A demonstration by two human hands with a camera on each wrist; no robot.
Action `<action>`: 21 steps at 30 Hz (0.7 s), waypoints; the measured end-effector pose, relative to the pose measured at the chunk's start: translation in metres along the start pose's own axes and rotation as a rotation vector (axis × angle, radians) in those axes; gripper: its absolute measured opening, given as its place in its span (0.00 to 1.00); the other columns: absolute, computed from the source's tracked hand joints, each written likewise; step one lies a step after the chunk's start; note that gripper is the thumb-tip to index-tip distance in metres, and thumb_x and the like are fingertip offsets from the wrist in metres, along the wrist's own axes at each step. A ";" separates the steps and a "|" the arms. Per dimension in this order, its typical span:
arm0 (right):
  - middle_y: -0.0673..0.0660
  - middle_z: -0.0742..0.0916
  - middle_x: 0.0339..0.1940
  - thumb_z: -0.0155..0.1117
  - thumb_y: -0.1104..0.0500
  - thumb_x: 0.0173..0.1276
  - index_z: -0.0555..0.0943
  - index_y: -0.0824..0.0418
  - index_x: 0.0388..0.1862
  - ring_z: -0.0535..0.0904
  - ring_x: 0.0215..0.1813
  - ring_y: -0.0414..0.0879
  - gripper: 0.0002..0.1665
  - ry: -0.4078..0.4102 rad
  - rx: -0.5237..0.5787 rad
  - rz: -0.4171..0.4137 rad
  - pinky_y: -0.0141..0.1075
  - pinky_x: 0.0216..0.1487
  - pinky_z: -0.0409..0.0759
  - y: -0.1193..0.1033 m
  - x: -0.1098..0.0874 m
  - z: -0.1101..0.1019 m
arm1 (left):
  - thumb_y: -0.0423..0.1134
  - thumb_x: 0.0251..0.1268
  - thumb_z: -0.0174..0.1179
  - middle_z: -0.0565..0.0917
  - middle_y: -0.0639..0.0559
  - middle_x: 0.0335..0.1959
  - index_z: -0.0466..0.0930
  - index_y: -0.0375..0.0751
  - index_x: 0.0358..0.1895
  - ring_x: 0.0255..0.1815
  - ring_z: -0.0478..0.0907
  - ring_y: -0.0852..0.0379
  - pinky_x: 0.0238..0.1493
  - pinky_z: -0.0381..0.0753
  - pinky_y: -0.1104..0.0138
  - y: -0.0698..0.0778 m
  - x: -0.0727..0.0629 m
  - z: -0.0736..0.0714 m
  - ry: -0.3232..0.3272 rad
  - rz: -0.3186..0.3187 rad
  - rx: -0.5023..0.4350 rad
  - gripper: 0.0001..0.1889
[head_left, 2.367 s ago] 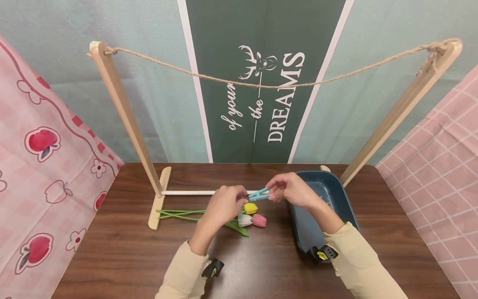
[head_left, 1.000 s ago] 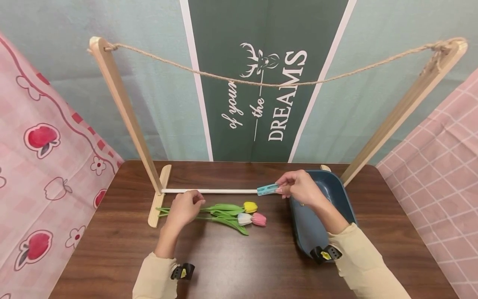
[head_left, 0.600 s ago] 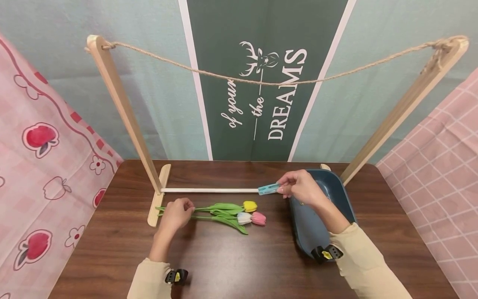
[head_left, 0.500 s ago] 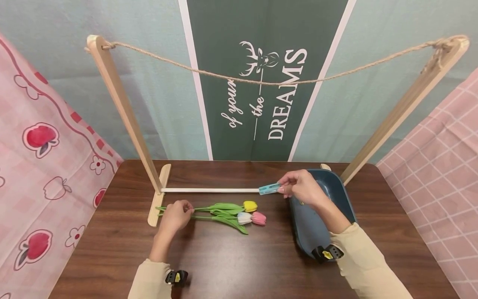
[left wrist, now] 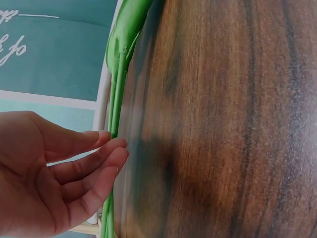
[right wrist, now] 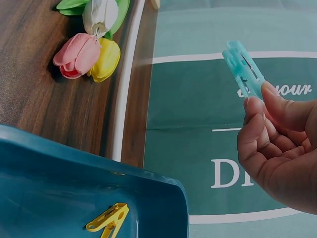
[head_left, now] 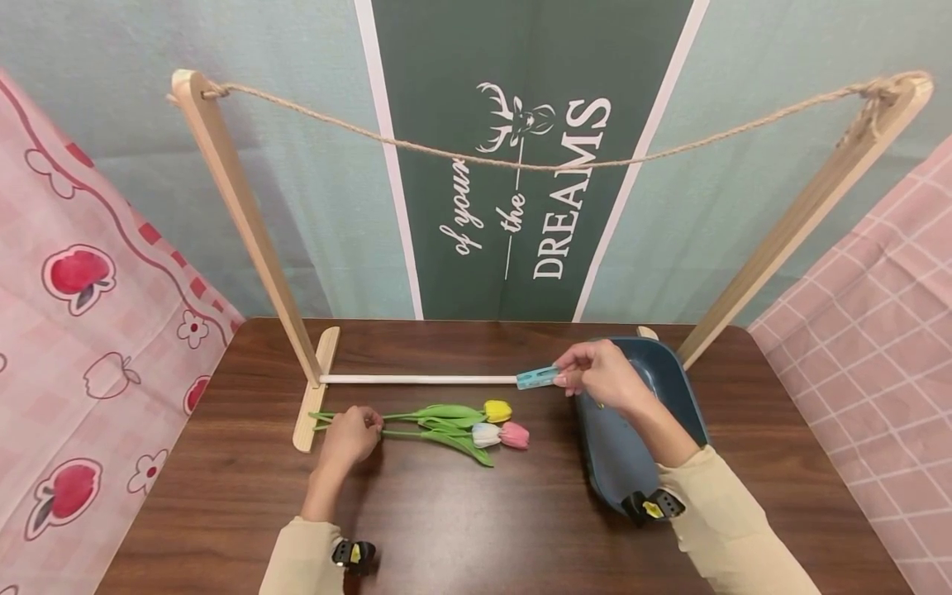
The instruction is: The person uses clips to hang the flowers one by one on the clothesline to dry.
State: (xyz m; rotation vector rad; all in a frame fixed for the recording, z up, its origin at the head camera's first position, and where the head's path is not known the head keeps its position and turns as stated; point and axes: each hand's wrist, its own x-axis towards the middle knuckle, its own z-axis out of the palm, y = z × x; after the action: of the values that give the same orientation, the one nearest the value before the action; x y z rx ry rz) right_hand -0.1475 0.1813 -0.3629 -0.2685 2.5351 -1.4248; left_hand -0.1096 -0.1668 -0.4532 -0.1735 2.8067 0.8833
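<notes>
The head view is bright and quite even, with a pale glare on the table (head_left: 461, 512). Both wrist views are dimmer, and in the left one a soft shadow, perhaps from the left hand (left wrist: 37, 173), darkens the table

glossy plastic clothespin (head_left: 537, 378); rough rope (head_left: 521, 167); wood-grained table (head_left: 461, 529)

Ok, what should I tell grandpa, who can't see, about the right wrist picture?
A right hand pinches a light blue clothespin in front of a green lettered backdrop. Lower left, a yellow clothespin lies in a blue tub; upper left, pink, white and yellow tulips lie on a wooden table.
</notes>
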 end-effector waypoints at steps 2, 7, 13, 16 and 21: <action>0.59 0.82 0.20 0.64 0.73 0.54 0.80 0.73 0.32 0.77 0.21 0.46 0.06 0.001 -0.005 0.000 0.37 0.24 0.77 0.000 -0.001 0.000 | 0.30 0.56 0.56 0.82 0.44 0.27 0.81 0.34 0.33 0.27 0.75 0.50 0.30 0.73 0.57 0.000 0.000 0.001 -0.012 -0.007 -0.016 0.05; 0.56 0.81 0.19 0.64 0.73 0.54 0.80 0.73 0.32 0.78 0.21 0.47 0.06 0.005 -0.020 -0.001 0.37 0.23 0.77 -0.001 -0.002 -0.001 | 0.29 0.57 0.55 0.80 0.52 0.18 0.82 0.33 0.33 0.24 0.75 0.54 0.28 0.73 0.60 0.000 -0.001 0.002 -0.028 -0.016 -0.040 0.06; 0.56 0.81 0.19 0.63 0.74 0.54 0.80 0.73 0.32 0.77 0.21 0.47 0.05 0.017 -0.045 -0.007 0.42 0.26 0.78 -0.001 -0.002 -0.002 | 0.29 0.57 0.55 0.80 0.52 0.17 0.82 0.32 0.34 0.22 0.75 0.56 0.26 0.72 0.63 -0.002 -0.001 0.004 -0.037 -0.029 -0.060 0.07; 0.56 0.81 0.19 0.62 0.74 0.54 0.80 0.73 0.31 0.77 0.21 0.47 0.05 0.022 -0.050 -0.007 0.45 0.27 0.78 0.000 -0.002 -0.002 | 0.28 0.57 0.54 0.81 0.51 0.18 0.82 0.31 0.34 0.22 0.75 0.56 0.26 0.72 0.63 -0.002 -0.001 0.005 -0.031 -0.029 -0.070 0.08; 0.57 0.82 0.20 0.62 0.75 0.54 0.80 0.73 0.31 0.79 0.22 0.53 0.05 0.026 -0.053 -0.003 0.45 0.26 0.78 0.000 -0.002 -0.002 | 0.29 0.57 0.54 0.81 0.52 0.18 0.83 0.32 0.33 0.22 0.75 0.56 0.25 0.71 0.63 -0.001 -0.002 0.004 0.000 -0.035 -0.077 0.08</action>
State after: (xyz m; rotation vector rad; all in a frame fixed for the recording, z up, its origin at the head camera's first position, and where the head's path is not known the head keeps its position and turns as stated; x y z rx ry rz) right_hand -0.1459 0.1837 -0.3619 -0.2646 2.5972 -1.3732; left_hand -0.1067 -0.1651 -0.4564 -0.2331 2.7626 0.9841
